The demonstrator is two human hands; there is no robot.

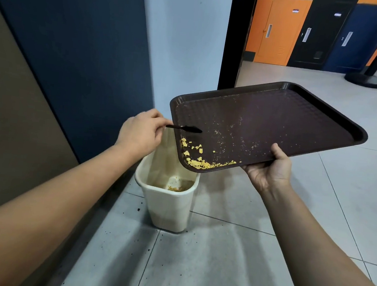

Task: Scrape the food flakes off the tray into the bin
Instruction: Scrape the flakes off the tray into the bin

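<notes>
Tray (267, 119): stiff, light, slick plastic, tilted over the bin (166, 201), your right hand (271, 171) gripping its near rim; flakes (201, 163) loose at the low corner; left hand (140, 132) pinching a spoon (185, 128).

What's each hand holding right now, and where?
Left hand pinches the spoon by its handle end. Right hand grips the tray at its near long edge.

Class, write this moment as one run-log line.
left hand: holds spoon at tray | right hand: grips tray | flakes: lower corner, over bin
</notes>
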